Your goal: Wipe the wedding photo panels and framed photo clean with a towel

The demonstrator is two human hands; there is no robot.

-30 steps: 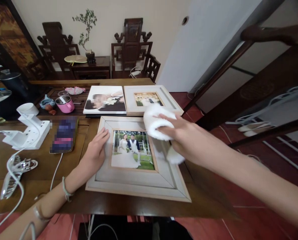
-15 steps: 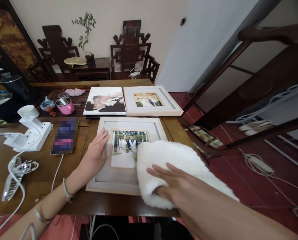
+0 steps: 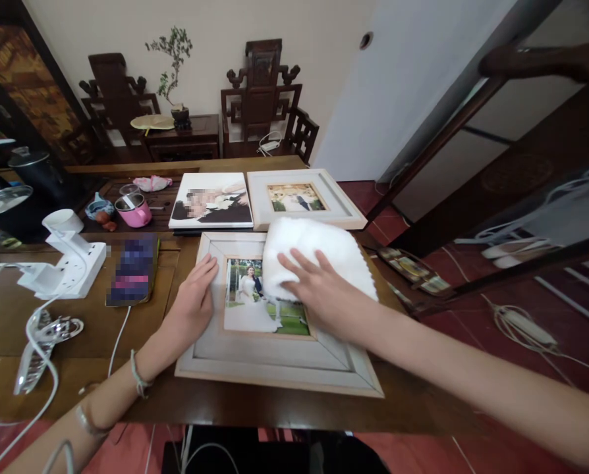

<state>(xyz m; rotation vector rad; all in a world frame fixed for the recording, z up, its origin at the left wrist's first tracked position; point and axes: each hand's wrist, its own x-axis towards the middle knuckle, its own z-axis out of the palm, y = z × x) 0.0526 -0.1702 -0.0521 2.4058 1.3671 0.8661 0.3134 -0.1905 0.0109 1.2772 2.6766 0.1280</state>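
A pale wooden picture frame (image 3: pixel 275 365) with a wedding photo (image 3: pixel 248 296) in it lies face up near the table's front edge. My left hand (image 3: pixel 193 299) rests on its left border, fingers stretched out and lying flat. At its upper right, my right hand (image 3: pixel 319 286) presses on a fluffy white cloth (image 3: pixel 319 240), fingers spread over it and the thumb side low against it. The cloth covers the frame's upper right corner and part of the photo. Its far edge reaches the lower edge of a second framed photo (image 3: pixel 302 178) behind.
A photo panel (image 3: pixel 210 217) lies at the back. To the left are a phone (image 3: pixel 134 266) on a cable, a white power strip (image 3: pixel 80 270), a clear hair claw (image 3: pixel 45 345), a pink cup (image 3: pixel 134 210) and a teapot (image 3: pixel 99 207). The table's right edge borders red floor.
My right hand has moved the cloth away from me, from the frame's lower right to its upper right, uncovering the lower right corner. My left hand stays on the left border.
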